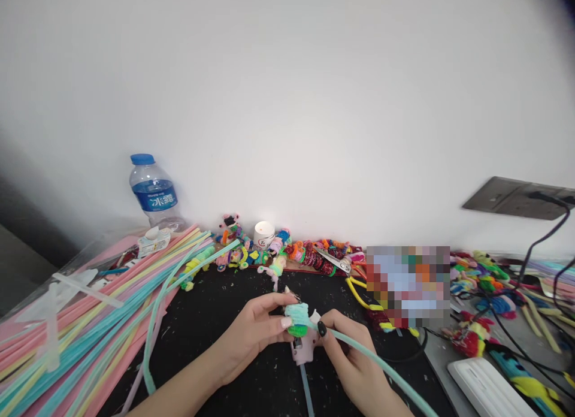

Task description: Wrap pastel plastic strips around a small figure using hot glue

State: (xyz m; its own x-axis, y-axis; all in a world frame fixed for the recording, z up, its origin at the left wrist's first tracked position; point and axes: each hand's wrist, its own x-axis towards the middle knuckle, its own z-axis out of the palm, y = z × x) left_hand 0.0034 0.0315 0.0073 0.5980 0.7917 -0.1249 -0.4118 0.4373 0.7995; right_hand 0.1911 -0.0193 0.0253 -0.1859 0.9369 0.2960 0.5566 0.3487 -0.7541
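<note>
My left hand (258, 325) is closed, thumb and fingers pinching a small fuzzy pipe-cleaner coil (296, 315), pale blue above and bright green below. My right hand (353, 348) is closed too, its thumb and forefinger pinching a mint-green pipe cleaner (381, 363) close to the coil. The strand's long end runs down to the lower right. Just under the coil, between both hands, is a pale pink hot-glue gun (304, 350) with a translucent glue stick (307, 390) sticking out toward me. Whether any finger touches it, I cannot tell.
Bundled pastel pipe cleaners (112, 321) cover the left side. A water bottle (155, 192), paper cup (264, 233), scissors (335, 261) and several fuzzy figures line the wall. Yellow-handled pliers (358, 292), a white box (487, 387) and black cables (524, 267) are on the right.
</note>
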